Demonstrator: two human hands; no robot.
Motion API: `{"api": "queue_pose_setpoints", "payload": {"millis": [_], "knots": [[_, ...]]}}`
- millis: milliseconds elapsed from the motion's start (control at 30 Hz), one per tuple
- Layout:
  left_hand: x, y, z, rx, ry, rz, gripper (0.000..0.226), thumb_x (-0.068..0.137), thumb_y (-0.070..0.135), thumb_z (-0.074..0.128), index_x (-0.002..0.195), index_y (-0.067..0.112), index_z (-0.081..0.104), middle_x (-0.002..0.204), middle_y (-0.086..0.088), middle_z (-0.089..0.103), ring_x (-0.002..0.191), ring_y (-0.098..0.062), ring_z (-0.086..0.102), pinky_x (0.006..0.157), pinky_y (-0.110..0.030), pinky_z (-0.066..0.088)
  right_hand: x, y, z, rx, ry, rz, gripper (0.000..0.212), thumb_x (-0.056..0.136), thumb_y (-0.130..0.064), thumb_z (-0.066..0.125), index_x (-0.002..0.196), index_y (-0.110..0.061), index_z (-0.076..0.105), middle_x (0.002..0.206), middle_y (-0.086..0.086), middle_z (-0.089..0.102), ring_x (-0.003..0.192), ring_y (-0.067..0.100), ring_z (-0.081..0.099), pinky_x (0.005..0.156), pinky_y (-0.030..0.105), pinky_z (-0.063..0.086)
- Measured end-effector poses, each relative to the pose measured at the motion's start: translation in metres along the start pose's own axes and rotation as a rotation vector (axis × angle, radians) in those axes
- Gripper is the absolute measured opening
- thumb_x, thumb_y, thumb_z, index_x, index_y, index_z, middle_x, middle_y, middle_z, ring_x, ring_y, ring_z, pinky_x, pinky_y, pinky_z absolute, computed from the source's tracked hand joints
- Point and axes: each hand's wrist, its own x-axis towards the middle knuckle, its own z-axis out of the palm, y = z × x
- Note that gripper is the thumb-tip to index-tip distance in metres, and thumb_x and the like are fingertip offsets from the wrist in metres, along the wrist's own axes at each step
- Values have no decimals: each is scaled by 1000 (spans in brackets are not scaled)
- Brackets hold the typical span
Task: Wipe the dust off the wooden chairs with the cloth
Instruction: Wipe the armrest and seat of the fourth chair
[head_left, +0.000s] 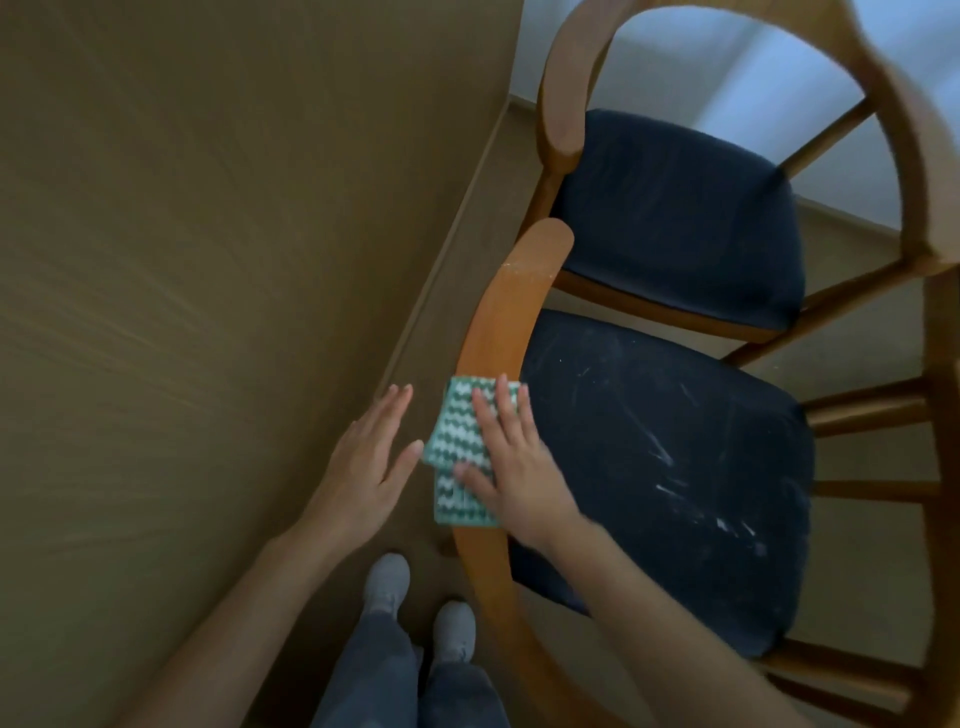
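Right hand (511, 462) lies flat, fingers straight and slightly spread, pressing the folded green-and-white zigzag cloth (457, 441) onto the curved orange-brown wooden rail (498, 322) of the nearer chair. Left hand (371, 467) hovers open at nine o'clock of the cloth, thumb tip just beside its edge, holding nothing. The rail's long axis runs from six o'clock to twelve, ending in a rounded, pale-specked tip, so the stretch to wipe next likely lies ahead of the right hand. At three o'clock sits the streaked dark-blue seat cushion (675, 467).
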Motion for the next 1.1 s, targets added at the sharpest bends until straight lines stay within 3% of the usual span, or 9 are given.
{"api": "queue_pose_setpoints", "payload": {"millis": [133,267,367,567,767,900,1000,1100], "knots": [[21,7,-10,13,-24,18,56,98,42,33,146,31,8,156,9,11,135,5,5,112,-22,9,67,13,-43,47,73,80,77,96,-50,36,149,-25,-13,148,-6,-33,131,16,-36,114,43,-3],[49,17,-16,7,-84,56,59,95,44,29,148,30,8,157,9,8,143,-5,6,118,-34,11,127,38,-80,88,199,157,74,98,-46,37,151,-18,-6,156,6,-22,140,27,-27,115,42,-8],[65,23,-8,13,-102,55,57,98,42,31,149,32,7,157,11,6,143,-5,5,117,-33,11,157,50,-105,101,241,254,72,99,-46,34,150,-15,-7,156,8,-22,141,30,-24,115,40,-8],[78,32,4,-47,-95,126,56,99,37,32,149,26,9,158,6,7,144,-9,5,118,-37,10,123,34,-76,66,264,210,71,99,-45,33,149,-20,-11,154,3,-26,140,25,-26,116,42,-3],[92,19,0,-15,-120,73,58,99,34,36,149,23,9,158,4,8,144,-10,7,117,-32,10,50,7,-21,55,222,159,67,96,-52,28,139,-36,-21,146,-12,-34,137,10,-28,113,31,-6],[102,22,-3,7,-138,111,57,99,36,35,149,24,9,158,5,7,144,-9,6,117,-32,10,79,18,-42,31,259,205,65,99,-48,28,140,-33,-20,148,-9,-31,139,13,-25,116,36,-5],[108,31,0,-4,-115,121,58,99,35,34,149,23,7,158,4,6,144,-10,5,118,-33,9,119,35,-68,38,295,258,67,99,-46,30,149,-27,-10,155,-2,-23,143,19,-19,117,43,2],[117,41,7,71,-92,126,59,99,37,32,149,25,2,158,5,-2,145,-10,-3,119,-34,4,153,52,-96,132,322,277,68,100,-43,34,151,-21,-6,157,3,-20,144,24,-17,118,40,3]]}}
